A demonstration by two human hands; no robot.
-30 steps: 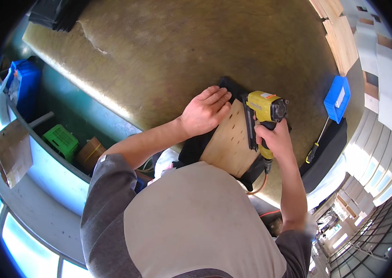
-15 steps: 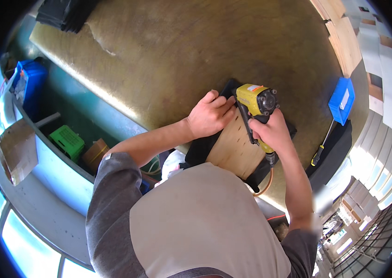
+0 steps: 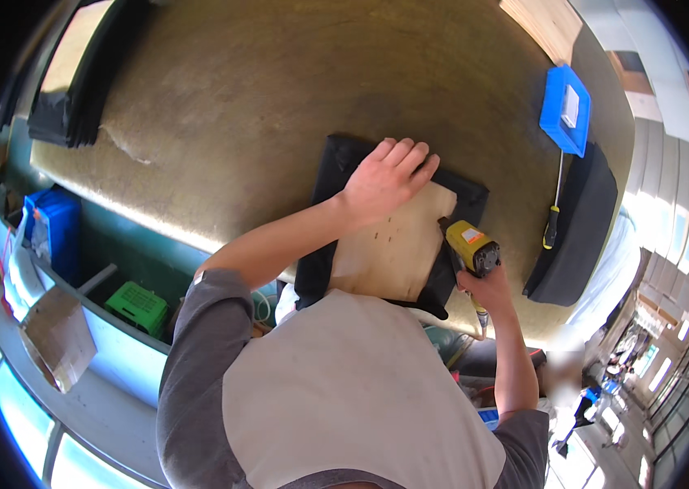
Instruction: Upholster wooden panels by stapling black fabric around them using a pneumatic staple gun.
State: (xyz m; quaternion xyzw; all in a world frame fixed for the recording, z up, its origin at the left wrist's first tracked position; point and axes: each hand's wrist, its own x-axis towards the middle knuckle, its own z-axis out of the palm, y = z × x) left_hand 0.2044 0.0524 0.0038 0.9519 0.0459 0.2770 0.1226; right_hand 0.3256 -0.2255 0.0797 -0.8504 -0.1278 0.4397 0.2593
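A pale wooden panel (image 3: 377, 253) lies on the table in front of me, bordered by black fabric (image 3: 318, 236) folded over its edges. My left hand (image 3: 385, 181) rests across the panel's far edge, its fingers stretched out over the fabric and slightly apart. In my right hand (image 3: 487, 289) is a yellow pneumatic staple gun (image 3: 472, 242), gripped by its handle. Its nose is over the fabric along the panel's right side; whether it touches cannot be seen. An air fitting shows below the handle.
At the right stand a blue bin (image 3: 565, 110), a screwdriver (image 3: 552, 226) and a black padded piece (image 3: 577, 232). Black stacked pieces (image 3: 67, 114) lie far left. Beyond the table's left edge are a green crate (image 3: 137, 307) and a blue crate (image 3: 55, 228).
My left hand has gone from bent fingers by the gun to lying stretched across the far edge. The staple gun has moved from the far edge to the panel's right side.
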